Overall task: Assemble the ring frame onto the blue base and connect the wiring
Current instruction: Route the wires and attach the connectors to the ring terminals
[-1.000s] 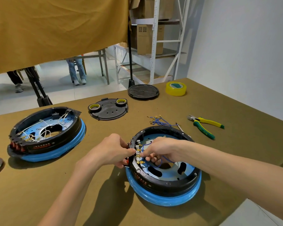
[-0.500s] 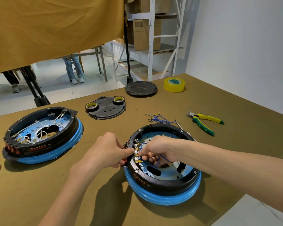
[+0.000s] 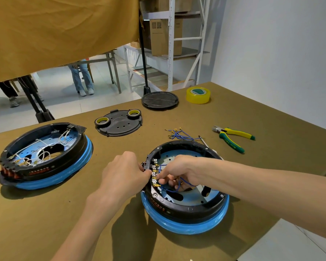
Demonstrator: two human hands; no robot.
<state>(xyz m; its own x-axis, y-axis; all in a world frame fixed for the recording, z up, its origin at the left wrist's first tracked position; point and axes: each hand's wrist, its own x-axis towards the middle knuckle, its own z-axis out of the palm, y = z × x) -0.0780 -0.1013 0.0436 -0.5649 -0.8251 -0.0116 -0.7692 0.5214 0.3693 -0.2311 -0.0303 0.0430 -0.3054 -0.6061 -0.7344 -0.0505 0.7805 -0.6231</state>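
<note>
Ring frame: black ring frame (image 3: 186, 204) already sits on the blue base (image 3: 184, 226), near right on the olive-covered table (image 3: 271, 147).
Terminal strip: a row of brass terminals (image 3: 154, 175) runs along the frame's left inner wall.
Left hand: left hand (image 3: 124, 172) curls against the frame's left rim beside the terminals; whether it pinches a part there I cannot tell.
Right hand: right hand (image 3: 179, 172) reaches inside the ring, fingers curled, pinching a blue wire (image 3: 174, 189) at the terminals.
Spare wires: a loose bundle of blue leads (image 3: 179, 134) lies just beyond the frame; pliers (image 3: 233, 137) lie farther right.
Second unit: another wired assembly (image 3: 43, 157) sits at the left.
Risk: the lead may land on the wrong terminal or slip off, since the terminals sit close together.
Hidden: both hands cover the contact point; terminal markings are too small to read.
</note>
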